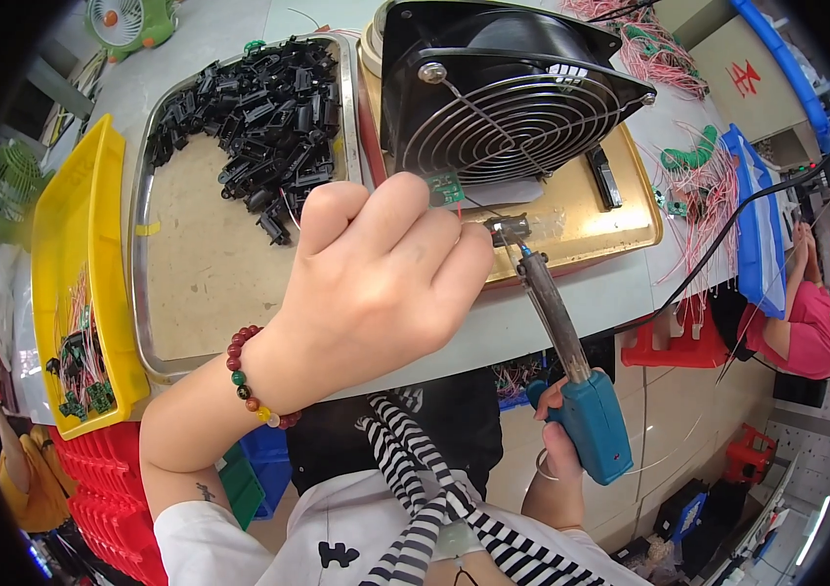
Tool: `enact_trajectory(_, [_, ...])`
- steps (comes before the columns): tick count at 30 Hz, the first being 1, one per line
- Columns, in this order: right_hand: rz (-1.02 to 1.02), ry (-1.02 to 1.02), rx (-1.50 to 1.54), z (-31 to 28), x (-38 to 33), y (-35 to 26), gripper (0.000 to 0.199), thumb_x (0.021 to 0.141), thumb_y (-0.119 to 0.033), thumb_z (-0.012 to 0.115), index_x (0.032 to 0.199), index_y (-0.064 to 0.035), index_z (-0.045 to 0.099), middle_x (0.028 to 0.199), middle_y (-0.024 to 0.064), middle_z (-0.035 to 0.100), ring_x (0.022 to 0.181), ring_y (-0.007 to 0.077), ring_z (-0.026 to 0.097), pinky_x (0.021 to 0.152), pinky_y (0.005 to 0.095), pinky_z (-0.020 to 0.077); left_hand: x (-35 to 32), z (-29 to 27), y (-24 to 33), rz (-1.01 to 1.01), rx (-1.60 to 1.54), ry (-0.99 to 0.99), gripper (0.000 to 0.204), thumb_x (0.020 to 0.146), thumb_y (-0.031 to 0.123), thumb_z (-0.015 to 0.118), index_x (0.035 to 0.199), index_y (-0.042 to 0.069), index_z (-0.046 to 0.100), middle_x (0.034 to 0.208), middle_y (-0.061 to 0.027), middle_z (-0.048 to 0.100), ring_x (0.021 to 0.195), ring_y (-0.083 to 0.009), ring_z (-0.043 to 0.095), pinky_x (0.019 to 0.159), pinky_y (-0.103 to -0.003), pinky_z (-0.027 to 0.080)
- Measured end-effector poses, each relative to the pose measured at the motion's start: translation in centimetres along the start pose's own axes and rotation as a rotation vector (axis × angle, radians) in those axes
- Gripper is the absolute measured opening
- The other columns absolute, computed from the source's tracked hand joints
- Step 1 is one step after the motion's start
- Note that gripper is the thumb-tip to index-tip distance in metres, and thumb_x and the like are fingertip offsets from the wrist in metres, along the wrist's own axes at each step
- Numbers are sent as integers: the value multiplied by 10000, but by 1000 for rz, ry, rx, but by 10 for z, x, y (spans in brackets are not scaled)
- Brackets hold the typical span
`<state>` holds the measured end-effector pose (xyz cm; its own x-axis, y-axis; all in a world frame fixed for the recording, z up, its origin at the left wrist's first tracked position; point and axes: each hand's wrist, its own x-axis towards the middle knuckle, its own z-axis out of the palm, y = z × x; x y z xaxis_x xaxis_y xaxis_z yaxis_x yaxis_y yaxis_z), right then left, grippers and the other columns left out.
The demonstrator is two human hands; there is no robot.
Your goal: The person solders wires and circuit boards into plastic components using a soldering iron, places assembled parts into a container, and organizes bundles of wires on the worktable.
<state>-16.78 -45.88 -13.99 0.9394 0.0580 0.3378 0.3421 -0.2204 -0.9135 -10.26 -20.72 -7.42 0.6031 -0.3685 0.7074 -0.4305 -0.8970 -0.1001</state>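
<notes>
My left hand is closed, its back toward me, above the front edge of the brass-coloured tray. A small green circuit board with a red wire pokes out past its knuckles, while the fingertips are hidden. Just beyond those fingers lies a small black plastic part. My right hand grips a teal soldering gun by its handle, fingers around the trigger side. Its long metal barrel points up and away, the tip touching or very near the black part. Thin solder wire loops beside the handle.
A black fan with a wire guard stands on the brass-coloured tray. Left of it, a metal-rimmed tray holds many black plastic parts. A yellow bin contains wired boards. Blue bin, pink wires and a black cable lie right.
</notes>
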Motion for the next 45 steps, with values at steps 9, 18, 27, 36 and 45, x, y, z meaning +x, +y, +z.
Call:
enact_trajectory(9, [1,10,-55,2,6,-8,206,615,-175,679,750,-39,606,667,53,585,561,210,516,527,296,395,0,-2,0,-11,-5,-35,222,624,148,724,824,118,632,753,49,576,700,-129,506,700,-302,289])
enact_trajectory(18, [43,21,-65,-1,0,-5,225,647,-206,692,771,-41,602,647,42,588,573,201,518,536,290,395,1,-2,-1,-8,-17,-56,232,620,146,726,830,112,634,753,47,578,711,-129,515,694,-300,295])
enact_trajectory(27, [41,32,-99,2,4,-10,258,656,-234,695,789,-31,608,664,46,591,575,195,515,537,285,392,0,-1,0,-15,-16,-63,237,625,150,725,842,108,641,761,46,579,725,-133,516,706,-305,302])
enact_trajectory(36, [-12,-10,-72,-1,4,-5,217,641,-169,674,791,-24,614,701,62,602,617,237,552,578,320,437,0,-3,-1,-11,-9,-122,236,634,157,707,854,103,641,772,41,579,738,-138,514,722,-307,312])
enact_trajectory(45, [-24,0,-23,3,8,-8,179,627,-136,666,766,-34,618,727,64,618,652,264,583,619,345,471,0,-2,-2,-7,-11,-133,241,638,162,698,865,100,648,782,36,586,748,-137,519,722,-307,315])
